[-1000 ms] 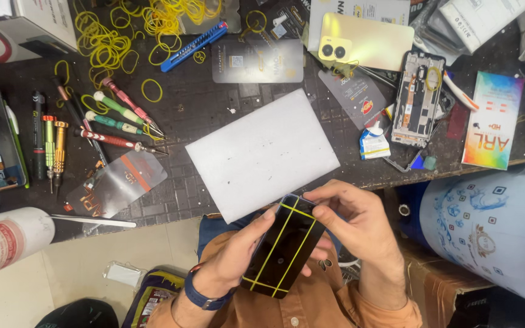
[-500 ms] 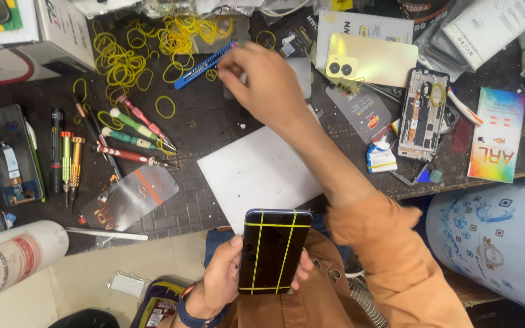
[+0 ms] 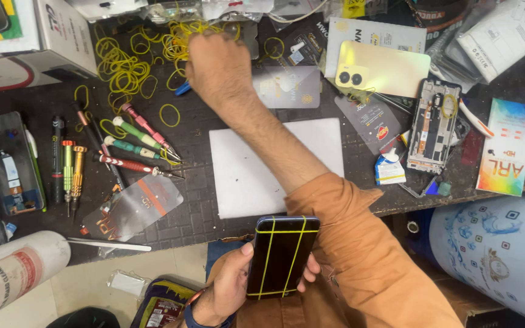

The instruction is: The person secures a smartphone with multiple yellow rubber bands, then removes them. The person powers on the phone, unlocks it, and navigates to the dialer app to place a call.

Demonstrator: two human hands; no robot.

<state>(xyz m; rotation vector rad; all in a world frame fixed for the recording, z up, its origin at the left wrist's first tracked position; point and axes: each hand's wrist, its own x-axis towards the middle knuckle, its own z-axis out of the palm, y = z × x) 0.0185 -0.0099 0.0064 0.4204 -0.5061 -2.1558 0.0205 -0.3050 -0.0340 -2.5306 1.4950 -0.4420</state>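
Note:
My left hand (image 3: 232,285) holds a black phone (image 3: 281,255) upright near my lap, below the bench edge. Yellow rubber bands are strapped across the phone's screen, lengthwise and crosswise. My right hand (image 3: 217,67) reaches far across the dark bench (image 3: 195,212), fingers down in a heap of loose yellow rubber bands (image 3: 126,61) at the back. Whether it grips a band is hidden under the hand. A white pad (image 3: 256,176) lies under my right forearm.
Several screwdrivers (image 3: 129,149) lie left of the pad, with a clear plastic film (image 3: 132,209) below them. A yellow phone back (image 3: 381,70) and an opened phone frame (image 3: 432,124) sit at right, beside a colourful card (image 3: 508,149). Boxes (image 3: 25,36) stand at back left.
My right hand left the phone and stretched out across the bench, then moved left into the rubber band heap. The left hand keeps holding the banded phone by itself.

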